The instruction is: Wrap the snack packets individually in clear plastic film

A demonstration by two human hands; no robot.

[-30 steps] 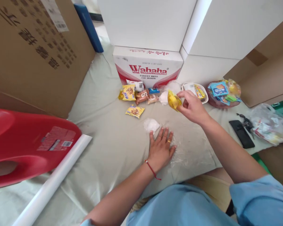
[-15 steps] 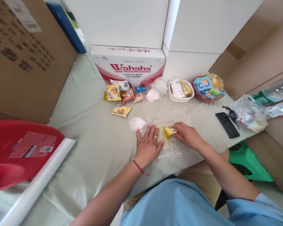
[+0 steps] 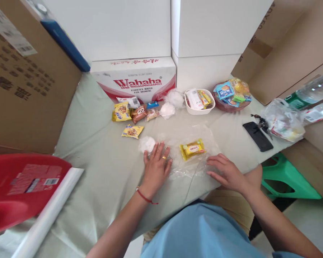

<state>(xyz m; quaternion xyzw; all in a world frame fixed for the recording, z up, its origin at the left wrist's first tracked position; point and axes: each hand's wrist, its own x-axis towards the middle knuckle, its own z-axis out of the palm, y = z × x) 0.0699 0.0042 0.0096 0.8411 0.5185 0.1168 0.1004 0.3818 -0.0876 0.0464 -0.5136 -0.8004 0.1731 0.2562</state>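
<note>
A yellow wrapped snack [image 3: 192, 149] lies flat on a clear plastic bag [image 3: 204, 133] spread over the cloth. My right hand [image 3: 227, 172] is just right of the snack, fingers apart and holding nothing. Fingers spread, my left hand [image 3: 156, 166] lies at the bag's left edge, its fingertips near a crumpled white bundle [image 3: 146, 144]. Beyond it is a yellow cookie packet [image 3: 132, 131]. Further back sit another yellow packet [image 3: 121, 111], a brown packet [image 3: 139, 114] and a second white bundle [image 3: 167, 110].
Behind stand a Wahaha carton [image 3: 136, 80], a white bowl of snacks [image 3: 200, 111] and a round snack-filled container [image 3: 233, 104]. To the right are a black phone [image 3: 257, 136], keys and a plastic bag [image 3: 284, 120]. A red plastic object [image 3: 24, 186] and white roll [image 3: 48, 211] lie left.
My right hand has let go of the yellow snack and drawn back to the right. The snack now lies on the plastic bag. My left hand stays spread beside it.
</note>
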